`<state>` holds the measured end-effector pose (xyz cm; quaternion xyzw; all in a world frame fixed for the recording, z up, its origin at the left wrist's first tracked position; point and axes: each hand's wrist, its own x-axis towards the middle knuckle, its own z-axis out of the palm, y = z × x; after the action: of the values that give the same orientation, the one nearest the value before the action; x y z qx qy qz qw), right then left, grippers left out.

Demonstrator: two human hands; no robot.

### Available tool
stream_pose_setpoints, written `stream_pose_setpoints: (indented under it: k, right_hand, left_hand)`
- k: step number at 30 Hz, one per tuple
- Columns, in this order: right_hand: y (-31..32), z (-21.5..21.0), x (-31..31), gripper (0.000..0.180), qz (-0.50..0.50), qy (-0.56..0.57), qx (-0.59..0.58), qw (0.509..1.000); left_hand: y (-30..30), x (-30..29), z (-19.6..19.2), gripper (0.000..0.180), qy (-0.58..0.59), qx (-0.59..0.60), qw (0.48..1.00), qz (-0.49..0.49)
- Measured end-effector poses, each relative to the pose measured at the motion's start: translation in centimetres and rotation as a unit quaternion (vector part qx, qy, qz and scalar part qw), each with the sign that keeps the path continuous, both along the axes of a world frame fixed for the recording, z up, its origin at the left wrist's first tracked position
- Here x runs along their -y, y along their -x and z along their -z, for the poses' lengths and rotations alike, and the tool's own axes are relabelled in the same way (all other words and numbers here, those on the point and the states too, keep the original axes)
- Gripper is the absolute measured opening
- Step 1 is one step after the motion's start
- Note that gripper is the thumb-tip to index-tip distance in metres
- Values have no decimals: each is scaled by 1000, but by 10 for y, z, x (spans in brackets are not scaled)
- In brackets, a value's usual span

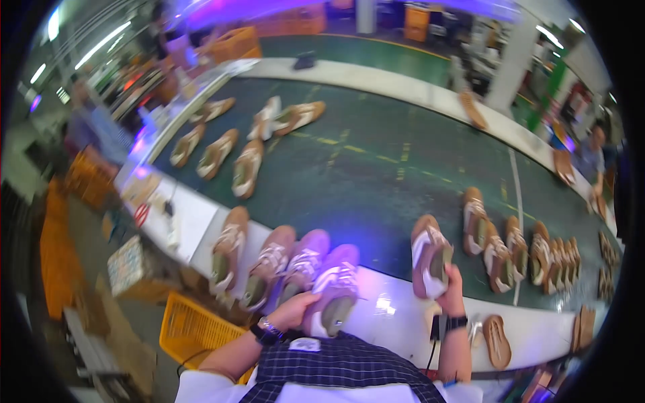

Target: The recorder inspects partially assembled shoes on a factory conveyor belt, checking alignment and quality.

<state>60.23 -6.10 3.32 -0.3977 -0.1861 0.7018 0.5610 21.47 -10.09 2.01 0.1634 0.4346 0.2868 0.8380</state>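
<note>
My right hand (453, 290) is closed on the heel end of a tan and white sneaker (427, 250), its toe pointing away from me at the edge of the green belt. In my left hand (294, 310) is the side of another sneaker (338, 283), near the white ledge in front of me; violet light tints it. Left of that one stand three more laced sneakers, a pinkish one (308, 258), a tan one (271, 258) and the leftmost one (230, 248). Both my wrists carry dark bands.
Several sneakers (247, 168) sit at the belt's far left, and a row of sneakers (498, 258) runs along its right. A brown shoe sole (496, 341) lies on the white ledge (386, 312). Below left is a yellow basket (195, 329). A person (592, 158) is at the far right.
</note>
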Motion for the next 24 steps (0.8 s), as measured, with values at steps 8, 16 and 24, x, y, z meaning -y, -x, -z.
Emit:
stream_pose_setpoints:
  k: [8, 16, 24]
  right_hand:
    - [123, -20, 92, 76, -201, -23, 308, 930]
    - [131, -24, 96, 102, -167, -14, 628, 760]
    - [154, -18, 90, 110, -197, -52, 701, 683]
  left_hand:
    - [41, 9, -67, 46, -462, -422, 775, -89]
    - [176, 6, -7, 80, -292, -763, 565, -114]
    - [192, 16, 6, 70, -287, -698, 637, -156]
